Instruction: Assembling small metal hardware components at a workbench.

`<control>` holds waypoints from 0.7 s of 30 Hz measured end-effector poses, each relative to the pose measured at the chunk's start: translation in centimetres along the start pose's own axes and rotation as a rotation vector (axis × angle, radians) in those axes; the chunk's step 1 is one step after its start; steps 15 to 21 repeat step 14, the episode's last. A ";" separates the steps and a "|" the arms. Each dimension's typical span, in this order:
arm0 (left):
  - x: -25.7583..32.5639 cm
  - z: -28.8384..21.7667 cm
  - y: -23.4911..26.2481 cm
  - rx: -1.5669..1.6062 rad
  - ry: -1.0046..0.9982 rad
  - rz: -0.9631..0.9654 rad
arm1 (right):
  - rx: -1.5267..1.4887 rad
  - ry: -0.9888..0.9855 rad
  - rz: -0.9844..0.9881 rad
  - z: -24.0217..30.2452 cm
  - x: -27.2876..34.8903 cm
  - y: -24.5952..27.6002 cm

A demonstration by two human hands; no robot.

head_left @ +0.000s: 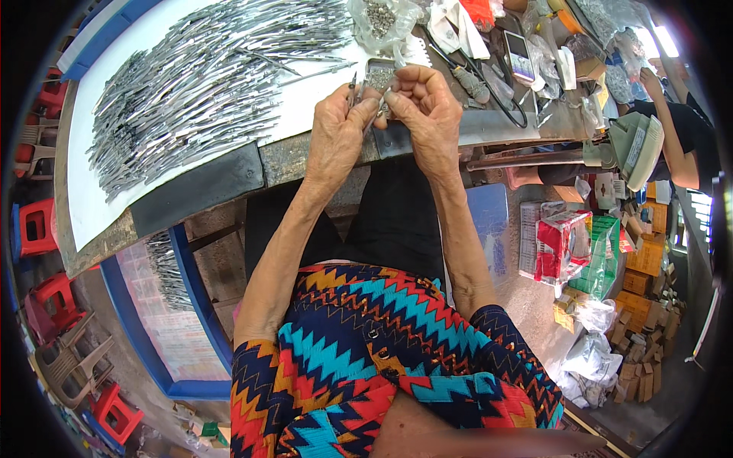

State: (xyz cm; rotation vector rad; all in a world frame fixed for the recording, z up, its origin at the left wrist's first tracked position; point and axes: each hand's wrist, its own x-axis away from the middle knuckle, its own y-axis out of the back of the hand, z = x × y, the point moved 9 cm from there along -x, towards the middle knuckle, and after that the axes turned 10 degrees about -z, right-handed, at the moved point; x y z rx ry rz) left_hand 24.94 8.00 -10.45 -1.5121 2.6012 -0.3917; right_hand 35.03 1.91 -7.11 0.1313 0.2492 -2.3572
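My left hand (336, 130) is closed on slim metallic strips (352, 88), whose ends stick up past the fingers. Close beside it, my right hand (429, 107) is closed in a pinch between thumb and fingertips; what it grips is too small to make out. The fingertips of both hands nearly meet above the table's near edge. Just beyond them lies a small tray (380, 64) of tiny metal parts. To the left, a broad pile of similar slim grey strips (191, 91) covers a white sheet (85, 164).
Behind the tray sits a clear bag (379, 21) of small metal parts. Cables (492, 95), a phone-like device (519, 55) and plastic bags crowd the table's right. A lamp head (637, 149) juts out there, near another person's arm (672, 130). Red stools (37, 227) stand left.
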 end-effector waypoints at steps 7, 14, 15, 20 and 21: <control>0.7 -0.6 0.0 -0.114 -0.047 0.011 | 0.145 0.082 0.003 0.6 0.1 -0.2; 1.7 -1.8 0.0 -0.230 -0.220 -0.045 | 0.137 0.064 0.031 0.6 -0.1 -0.5; 1.7 -1.8 0.0 -0.230 -0.220 -0.045 | 0.137 0.064 0.031 0.6 -0.1 -0.5; 1.7 -1.8 0.0 -0.230 -0.220 -0.045 | 0.137 0.064 0.031 0.6 -0.1 -0.5; 1.7 -1.8 0.0 -0.230 -0.220 -0.045 | 0.137 0.064 0.031 0.6 -0.1 -0.5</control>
